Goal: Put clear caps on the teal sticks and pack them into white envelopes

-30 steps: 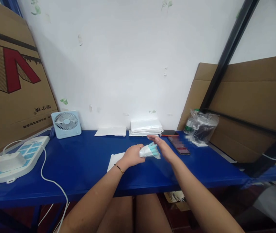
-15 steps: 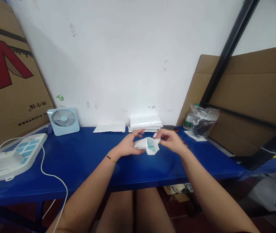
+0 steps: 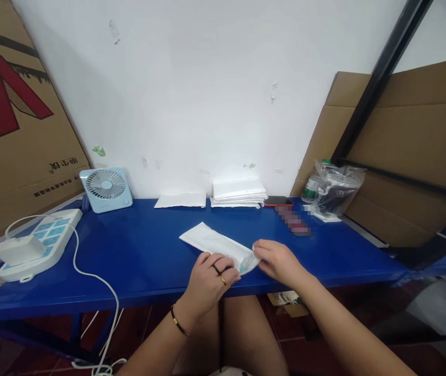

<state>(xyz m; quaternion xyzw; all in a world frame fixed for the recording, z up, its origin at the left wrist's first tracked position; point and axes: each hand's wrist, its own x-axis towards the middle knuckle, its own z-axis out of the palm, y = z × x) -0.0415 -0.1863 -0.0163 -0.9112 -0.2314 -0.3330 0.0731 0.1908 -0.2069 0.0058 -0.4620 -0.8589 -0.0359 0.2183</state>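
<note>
A flat white paper envelope [image 3: 217,240] lies slantwise over the blue table, its mouth facing right toward my right hand. Inside the mouth something pale blue-green [image 3: 243,266] shows in part; I cannot make out what it is. My left hand [image 3: 213,274], with rings on its fingers and a bracelet at the wrist, grips the near side of the envelope close to the mouth. At the far corner of the mouth, my right hand [image 3: 280,261] pinches the paper edge between thumb and fingers.
Against the wall are a stack of white envelopes [image 3: 238,193], another white packet [image 3: 182,200] and a phone [image 3: 279,201]. A blue fan [image 3: 106,189] and a power strip [image 3: 56,243] with a trailing cable stand left. A bottle [image 3: 311,189] and a plastic-wrapped item [image 3: 336,193] stand right.
The envelope has swung from pointing its mouth at me to lying lengthwise and lower, nearer the table's front edge. My left hand has turned over and come closer; both hands still hold the envelope.
</note>
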